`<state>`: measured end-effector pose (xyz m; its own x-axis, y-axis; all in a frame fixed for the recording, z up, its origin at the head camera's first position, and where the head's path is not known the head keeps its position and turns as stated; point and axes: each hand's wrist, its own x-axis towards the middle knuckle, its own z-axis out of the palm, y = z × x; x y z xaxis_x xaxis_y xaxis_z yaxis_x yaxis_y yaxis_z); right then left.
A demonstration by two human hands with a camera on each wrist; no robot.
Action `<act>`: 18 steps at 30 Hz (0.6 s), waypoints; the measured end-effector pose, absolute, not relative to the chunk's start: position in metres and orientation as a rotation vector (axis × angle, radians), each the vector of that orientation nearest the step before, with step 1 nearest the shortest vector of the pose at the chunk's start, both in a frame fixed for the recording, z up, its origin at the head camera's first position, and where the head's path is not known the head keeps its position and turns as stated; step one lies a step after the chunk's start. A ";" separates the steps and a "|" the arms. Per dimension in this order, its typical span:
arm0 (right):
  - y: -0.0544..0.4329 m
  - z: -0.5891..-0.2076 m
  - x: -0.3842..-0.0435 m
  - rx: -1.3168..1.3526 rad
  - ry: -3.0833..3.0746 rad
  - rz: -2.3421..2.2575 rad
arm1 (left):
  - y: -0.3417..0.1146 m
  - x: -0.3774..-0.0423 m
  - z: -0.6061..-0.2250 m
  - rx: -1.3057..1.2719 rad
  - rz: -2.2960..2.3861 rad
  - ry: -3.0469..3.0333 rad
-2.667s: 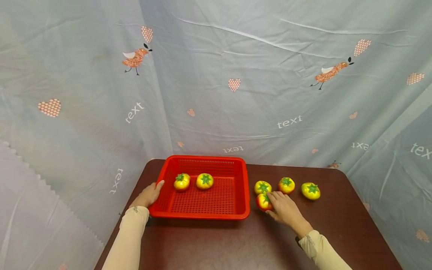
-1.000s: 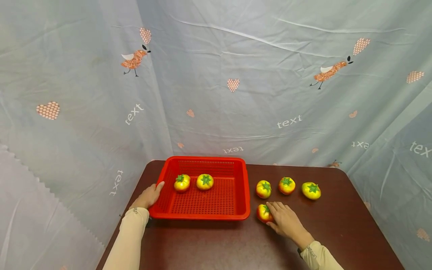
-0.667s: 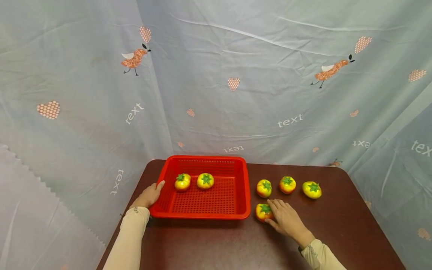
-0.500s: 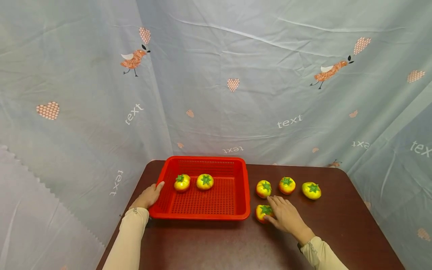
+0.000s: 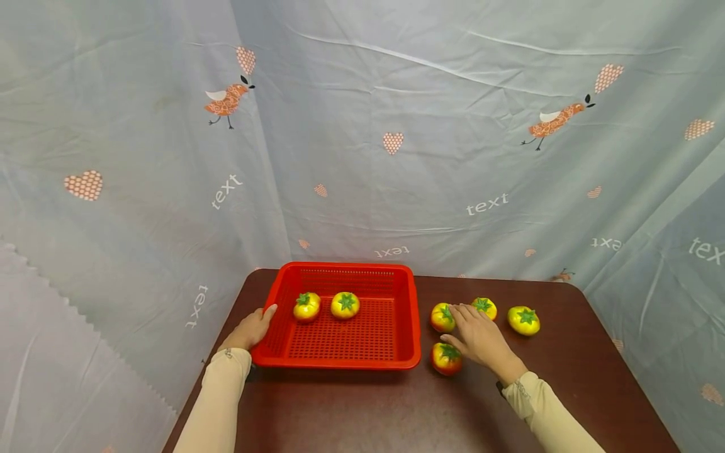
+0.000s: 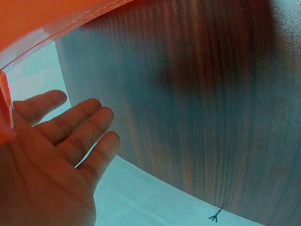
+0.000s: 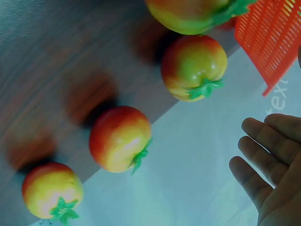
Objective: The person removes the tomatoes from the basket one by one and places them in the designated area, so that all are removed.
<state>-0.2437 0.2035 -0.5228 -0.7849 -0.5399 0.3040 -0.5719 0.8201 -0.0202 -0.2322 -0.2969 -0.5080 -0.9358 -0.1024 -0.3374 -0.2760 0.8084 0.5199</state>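
My left hand (image 5: 246, 330) holds the left rim of a red plastic basket (image 5: 334, 363), thumb over the edge. In the left wrist view its other fingers (image 6: 87, 134) stretch out below the basket, touching nothing visible. Two yellow-red tomatoes with green tops, a left one (image 5: 306, 308) and a right one (image 5: 345, 306), sit inside. My right hand (image 5: 481, 336) hovers right of the basket, fingers extended and holding nothing. By its thumb lies a near tomato (image 5: 446, 360); its fingertips are over or beside a tomato farther back (image 5: 440, 319). Contact cannot be told.
Another tomato (image 5: 484, 308), partly hidden by the right hand, lies farther back. A further tomato (image 5: 523, 321) stands to its right. All rest on a dark brown table (image 5: 362, 409). A grey printed curtain (image 5: 362, 157) hangs behind and beside the table.
My right hand drew the near tomato toward the front edge, parting it from the one behind. It then let go and moved back toward the rear tomatoes. The left hand stayed put.
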 end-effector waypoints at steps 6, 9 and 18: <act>0.192 -0.512 -0.256 0.880 -2.715 0.169 | -0.297 -0.233 -0.509 -0.293 0.851 2.695; 0.184 -0.505 -0.264 0.878 -2.711 0.182 | -0.297 -0.232 -0.508 -0.297 0.853 2.690; 0.156 -0.486 -0.281 0.893 -2.732 0.184 | -0.297 -0.233 -0.509 -0.318 0.844 2.687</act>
<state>-0.2810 0.1557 -0.4862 -0.7772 -0.5616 0.2838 -0.5946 0.8031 -0.0390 -0.2326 -0.2969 -0.5093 -0.9285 -0.1175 -0.3522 -0.2977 0.8024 0.5172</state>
